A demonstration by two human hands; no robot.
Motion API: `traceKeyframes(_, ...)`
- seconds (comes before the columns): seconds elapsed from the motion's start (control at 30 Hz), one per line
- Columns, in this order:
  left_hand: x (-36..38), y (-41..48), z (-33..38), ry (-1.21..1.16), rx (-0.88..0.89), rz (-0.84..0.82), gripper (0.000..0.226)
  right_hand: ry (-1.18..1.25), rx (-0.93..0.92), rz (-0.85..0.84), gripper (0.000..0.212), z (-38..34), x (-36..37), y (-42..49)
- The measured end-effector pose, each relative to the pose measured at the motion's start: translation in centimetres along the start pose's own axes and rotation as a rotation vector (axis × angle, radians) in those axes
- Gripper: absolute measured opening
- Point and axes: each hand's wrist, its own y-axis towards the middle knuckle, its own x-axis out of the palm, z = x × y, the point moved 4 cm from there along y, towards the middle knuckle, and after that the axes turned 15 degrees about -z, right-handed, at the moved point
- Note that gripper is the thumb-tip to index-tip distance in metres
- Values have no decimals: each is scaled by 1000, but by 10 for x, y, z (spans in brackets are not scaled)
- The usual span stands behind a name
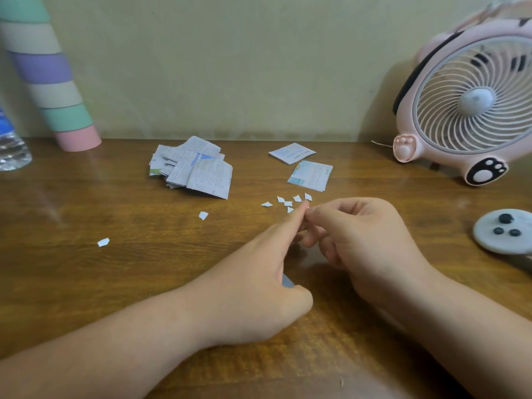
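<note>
Tabletop of dark brown wood [86,272] set against a pale yellow wall, seen from the person's head. At the far left edge stands a clear plastic water bottle [11,148], only partly in view, and just beside it a tall tube banded in mint, cream, purple and pink [49,76] leans toward the wall. Nearer the person, one torn white paper scrap [103,242] lies alone. Toward the back, left of centre, sits a loose pile of printed paper sheets [191,168], with another single scrap [203,215] in front of it. Right of centre, a cluster of small torn white paper scraps [288,203] lies on the wood, just beyond the fingertips of both hands. Behind the cluster are two folded printed leaflets, one white [292,153] and one with a blue corner [311,175]. The left hand [259,283] reaches in from the lower left with its index finger [290,223] stretched straight and its other fingers tucked under; a small grey-blue edge [287,281] peeks out beside the thumb. The right hand [368,240] comes from the lower right with fingers curled, its tips meeting the left index fingertip. Whether either hand has hold of a scrap cannot be made out. At the far right stands a pink desk fan with paw-shaped feet [472,105], and nearer, a grey round disc with dark knobs [489,240].
</note>
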Motion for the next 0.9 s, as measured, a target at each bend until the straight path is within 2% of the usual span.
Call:
traceKeyframes(0.33, -1, 1, -1, 48, -5, -16, 104, -27, 5, 1, 21, 3, -4, 4)
traceKeyframes(0.6, 1, 0, -3, -51, 23, -8, 106, 95, -34, -32, 32, 3, 0, 6)
traceKeyframes(0.9, 1, 2, -2, -95, 46, -29, 109, 147, -123, -43, 27, 3, 0, 5)
